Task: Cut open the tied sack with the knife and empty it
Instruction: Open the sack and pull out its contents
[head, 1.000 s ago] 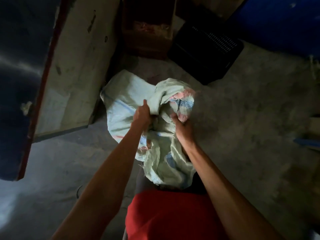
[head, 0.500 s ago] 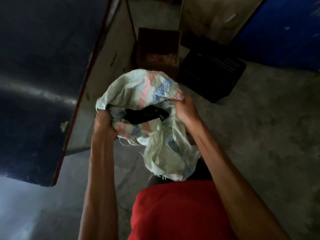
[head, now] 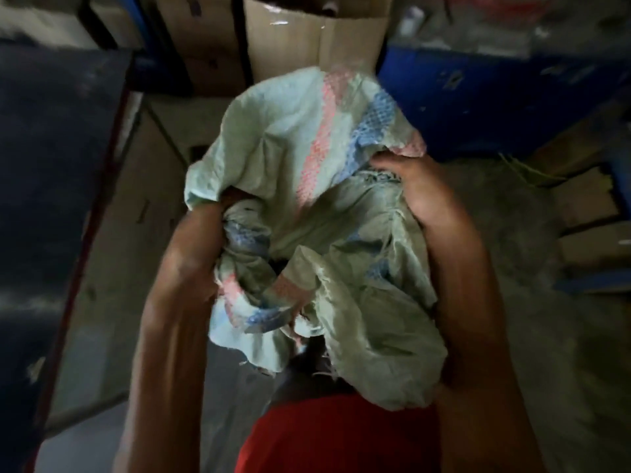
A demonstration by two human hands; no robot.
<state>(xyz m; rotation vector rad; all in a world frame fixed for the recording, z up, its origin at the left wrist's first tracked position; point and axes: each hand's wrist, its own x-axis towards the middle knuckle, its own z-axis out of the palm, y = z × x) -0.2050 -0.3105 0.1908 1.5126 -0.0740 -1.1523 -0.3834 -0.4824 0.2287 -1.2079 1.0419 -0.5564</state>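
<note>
The dim room had a grey concrete floor (head: 512, 336), with two cardboard boxes (head: 307, 35) at the back and a blue frame (head: 495, 90) on the right. One crumpled woven sack (head: 307, 165) hung above the floor between two grips. The right grip (head: 421, 192) curled round its upper edge, while the left grip (head: 213, 220) lay buried under a fold, so I cannot tell how its fingers lay.

You stand on a grey concrete floor (head: 512, 353). A cardboard box (head: 307, 39) stands ahead of you. Flat cardboard pieces (head: 580, 206) lie to your right.
</note>
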